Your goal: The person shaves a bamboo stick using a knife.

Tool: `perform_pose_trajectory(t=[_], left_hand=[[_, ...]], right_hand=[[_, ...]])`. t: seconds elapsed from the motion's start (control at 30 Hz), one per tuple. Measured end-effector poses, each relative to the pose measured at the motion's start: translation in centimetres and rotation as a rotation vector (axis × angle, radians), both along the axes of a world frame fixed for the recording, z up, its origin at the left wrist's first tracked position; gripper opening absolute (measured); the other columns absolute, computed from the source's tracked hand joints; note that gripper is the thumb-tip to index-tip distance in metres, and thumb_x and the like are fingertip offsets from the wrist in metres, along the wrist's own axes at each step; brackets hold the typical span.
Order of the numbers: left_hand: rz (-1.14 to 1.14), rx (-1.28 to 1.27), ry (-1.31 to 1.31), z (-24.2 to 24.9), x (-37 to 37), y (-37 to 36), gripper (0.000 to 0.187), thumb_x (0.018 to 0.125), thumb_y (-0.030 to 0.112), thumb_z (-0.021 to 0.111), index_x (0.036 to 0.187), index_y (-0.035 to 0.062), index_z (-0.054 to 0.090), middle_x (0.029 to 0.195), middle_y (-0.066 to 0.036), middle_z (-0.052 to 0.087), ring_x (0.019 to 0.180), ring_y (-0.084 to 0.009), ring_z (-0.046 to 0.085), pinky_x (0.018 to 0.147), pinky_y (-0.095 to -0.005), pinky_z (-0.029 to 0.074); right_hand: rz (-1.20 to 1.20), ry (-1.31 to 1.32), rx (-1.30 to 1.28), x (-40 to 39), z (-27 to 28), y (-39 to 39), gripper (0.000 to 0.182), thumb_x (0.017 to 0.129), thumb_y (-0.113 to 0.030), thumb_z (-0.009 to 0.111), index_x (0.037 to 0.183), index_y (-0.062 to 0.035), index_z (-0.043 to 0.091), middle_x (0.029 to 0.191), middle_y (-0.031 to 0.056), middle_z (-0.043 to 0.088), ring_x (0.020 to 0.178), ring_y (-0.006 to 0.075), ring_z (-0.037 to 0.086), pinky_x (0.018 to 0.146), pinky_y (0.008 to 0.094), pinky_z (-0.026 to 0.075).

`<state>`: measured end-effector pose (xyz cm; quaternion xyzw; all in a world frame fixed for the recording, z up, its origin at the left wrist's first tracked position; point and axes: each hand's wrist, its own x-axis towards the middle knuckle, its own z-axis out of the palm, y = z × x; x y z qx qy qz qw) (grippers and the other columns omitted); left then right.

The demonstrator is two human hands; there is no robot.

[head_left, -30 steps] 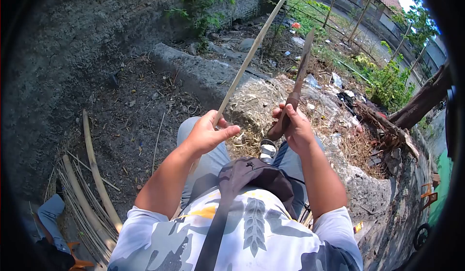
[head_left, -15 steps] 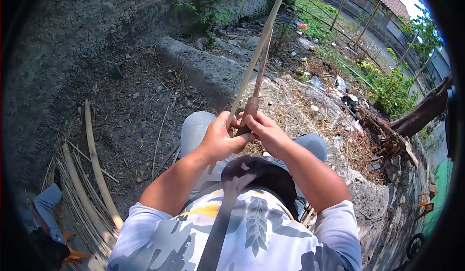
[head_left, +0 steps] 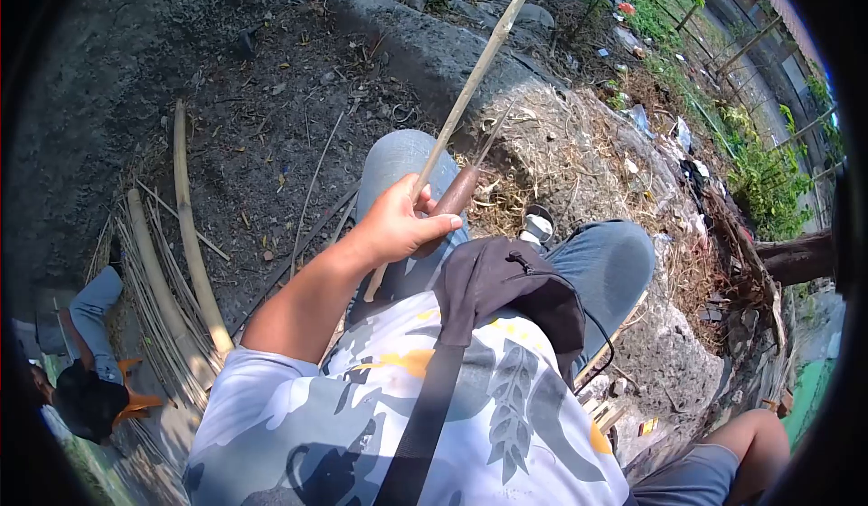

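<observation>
My left hand (head_left: pixel 407 221) is closed around a long pale bamboo strip (head_left: pixel 477 79) and the brown handle of a narrow-bladed knife (head_left: pixel 459 191). Above my thighs, the strip slants up and to the right, while its lower end shows below my wrist. The thin blade points up beside it. My right arm (head_left: pixel 764 447) is bent back at the lower right, and its hand lies outside the view. A dark bag (head_left: pixel 520 280) rests at my waist, its strap running across my patterned shirt.
On the left lie thick bamboo lengths (head_left: pixel 188 226) and a bundle of thin strips. Another person (head_left: pixel 90 361) sits at the lower left. A concrete slab (head_left: pixel 407 40) crosses the ground ahead. To the right are litter, dry straw and a tree trunk (head_left: pixel 796 259).
My right hand has let go of the knife handle and swung back to the lower right, out of view. My left hand keeps both things. The view has tilted downward.
</observation>
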<state>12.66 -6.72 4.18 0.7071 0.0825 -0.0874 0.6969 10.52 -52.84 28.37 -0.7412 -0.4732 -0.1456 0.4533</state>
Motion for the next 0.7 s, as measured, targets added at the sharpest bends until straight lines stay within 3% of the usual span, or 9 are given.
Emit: perform_pose_trajectory(t=[0.2,0.37,0.5,0.6,0.7], left_hand=[[0.024,-0.094,0.051,-0.2,-1.2,0.3,0.048,0.084,0.012,0.088,0.102,0.0087,0.044,0.094,-0.006,0.062,0.080,-0.0098,0.065,0.062,-0.0263,0.053],[0.039,-0.023,0.055,-0.1,-0.9,0.6,0.046,0.084,0.013,0.089,0.104,0.0059,0.048,0.094,-0.006,0.065,0.081,-0.0109,0.066,0.066,-0.0274,0.055],[0.041,-0.049,0.078,-0.3,-0.5,0.7,0.050,0.083,0.009,0.088,0.103,0.0148,0.043,0.103,-0.008,0.065,0.089,-0.0154,0.069,0.071,-0.0323,0.061],[0.052,-0.085,0.034,-0.3,-0.5,0.6,0.045,0.084,0.013,0.089,0.106,0.0063,0.049,0.095,-0.006,0.066,0.082,-0.0113,0.066,0.068,-0.0279,0.056],[0.049,-0.086,0.037,0.0,-0.4,0.6,0.045,0.085,0.012,0.088,0.106,0.0068,0.049,0.096,-0.006,0.066,0.083,-0.0115,0.066,0.069,-0.0286,0.056]], right_hand=[[-0.027,0.055,-0.132,-1.6,-3.7,0.2,0.038,0.102,-0.032,0.066,0.126,-0.0031,0.065,0.119,0.0061,0.069,0.111,0.0187,0.062,0.096,0.0340,0.049],[-0.046,0.067,-0.154,-2.2,-4.6,0.1,0.037,0.102,-0.033,0.065,0.125,-0.0038,0.065,0.118,0.0057,0.069,0.110,0.0187,0.062,0.096,0.0341,0.049],[-0.052,0.075,-0.168,-2.4,-4.7,0.1,0.036,0.102,-0.033,0.065,0.124,-0.0044,0.065,0.117,0.0054,0.069,0.109,0.0186,0.062,0.095,0.0343,0.048],[-0.046,0.076,-0.170,-2.5,-4.7,0.0,0.036,0.102,-0.033,0.065,0.124,-0.0049,0.065,0.117,0.0052,0.069,0.109,0.0186,0.062,0.095,0.0344,0.048],[-0.046,0.074,-0.178,-2.5,-4.5,-0.1,0.035,0.101,-0.033,0.065,0.123,-0.0053,0.066,0.116,0.0050,0.069,0.108,0.0186,0.062,0.095,0.0345,0.047]])
